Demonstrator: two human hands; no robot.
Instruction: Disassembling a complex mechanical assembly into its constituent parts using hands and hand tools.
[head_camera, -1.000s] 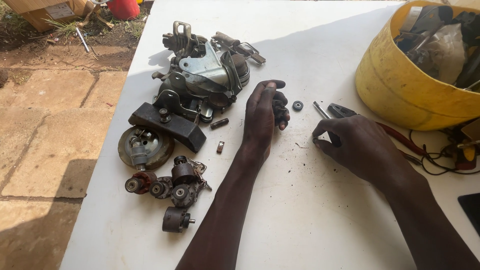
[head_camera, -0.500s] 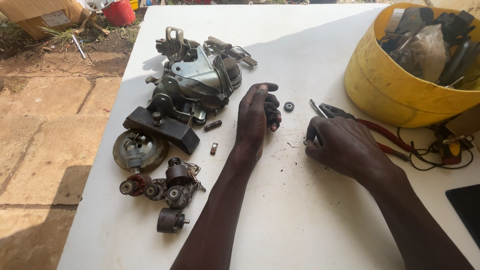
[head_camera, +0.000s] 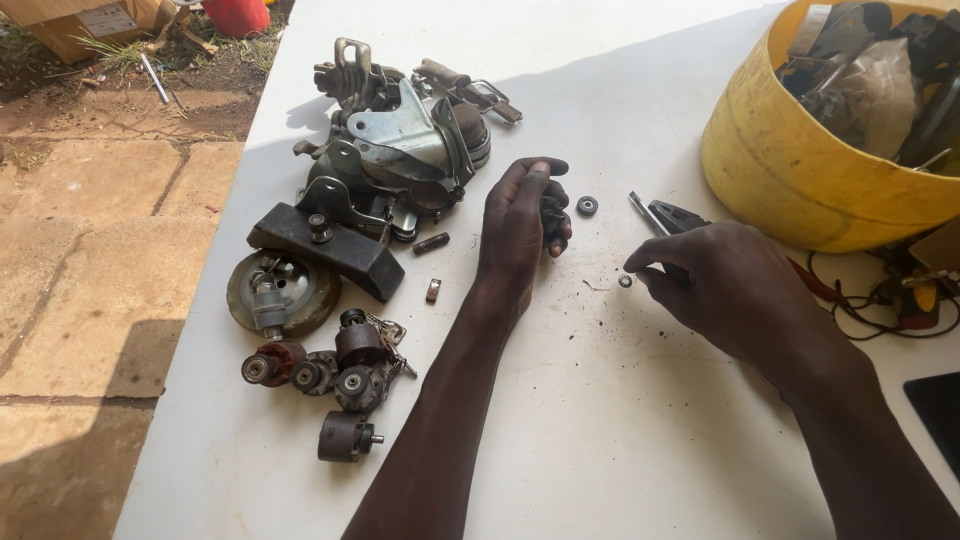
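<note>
My left hand (head_camera: 518, 228) lies on the white table (head_camera: 600, 420) with its fingers curled around a small dark metal part (head_camera: 547, 215). A black ring (head_camera: 587, 206) sits just right of it. My right hand (head_camera: 725, 288) hovers low over a pair of red-handled pliers (head_camera: 672, 214), whose jaws stick out beyond the knuckles. Its thumb and forefinger are pinched close together beside a tiny washer (head_camera: 625, 281). Whether they hold anything is hidden.
A dismantled grey mechanism (head_camera: 400, 140) with a black block (head_camera: 330, 245), a round disc (head_camera: 280, 292) and several small rollers (head_camera: 335, 375) lies at the left. A yellow tub (head_camera: 790, 175) of scrap parts stands at the right, with wires (head_camera: 890, 300) below it. The table's left edge drops to paving.
My right hand's fingertips have drawn back slightly from the pliers' jaws toward the tiny washer. My left hand has stayed put around the dark part.
</note>
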